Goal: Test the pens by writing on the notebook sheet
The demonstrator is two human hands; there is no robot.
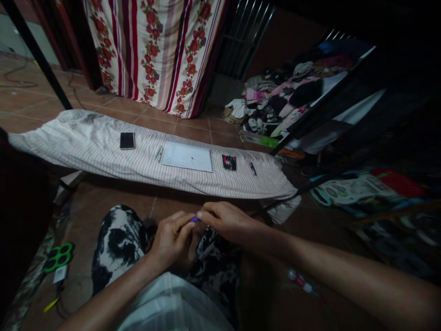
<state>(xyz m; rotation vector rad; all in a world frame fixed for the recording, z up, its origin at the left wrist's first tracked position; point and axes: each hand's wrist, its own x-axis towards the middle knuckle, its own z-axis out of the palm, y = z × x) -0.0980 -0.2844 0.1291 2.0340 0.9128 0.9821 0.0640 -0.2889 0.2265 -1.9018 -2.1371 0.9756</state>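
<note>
A seated person pinches a small purple object (pixel 195 219) between the thumb and fingers of the left hand (pixel 172 236); the right hand (pixel 222 218) meets it at the other end, thumb laid against it — whether the right fingers also grip it cannot be told; the piece sits above the lap, over black-and-white patterned trousers (pixel 119 246), just short of a low bench draped in one striped cloth (pixel 89 156).

No brand or label can be read anywhere in view; the open page of the one spiral-bound sketch pad (pixel 188 156) bears faint lines and one small dark mark, too fine to make out; along the cloth, left to right, lie one dark-screened tablet (pixel 127 140), two slim pens (pixel 159 154) just beside the pad, the pad itself, one cluster of dark pens (pixel 229 162) too tight to count, and a small group of pens (pixel 252 168) near the right end.

On the tiled floor at left rests one green holder with four round openings (pixel 58 257), a white tag (pixel 60 273) beside it; beyond the bench hangs one floral striped curtain (pixel 151 55) — to its right, one heap of clothes (pixel 279 96).
</note>
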